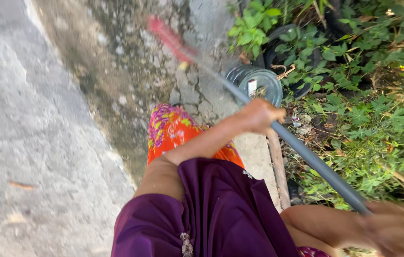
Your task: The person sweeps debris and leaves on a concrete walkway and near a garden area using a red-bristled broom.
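Both my hands grip a long grey pole [309, 156] that ends in a red brush head [169, 39], blurred with motion, over the wet, cracked concrete [130, 71]. My left hand [259, 115] is closed around the middle of the pole, its arm reaching out from a purple sleeve [211, 214]. At the bottom right, my blurred right hand [397, 229] holds the pole's near end. The pole runs diagonally from lower right to upper left.
A round grey metal lid [259, 82] and a black round container [287, 52] lie at the edge of green plants [373, 119] on the right. A wooden strip [278, 166] borders the concrete. My orange patterned skirt [173, 131] shows below. Pale pavement [26, 143] lies left.
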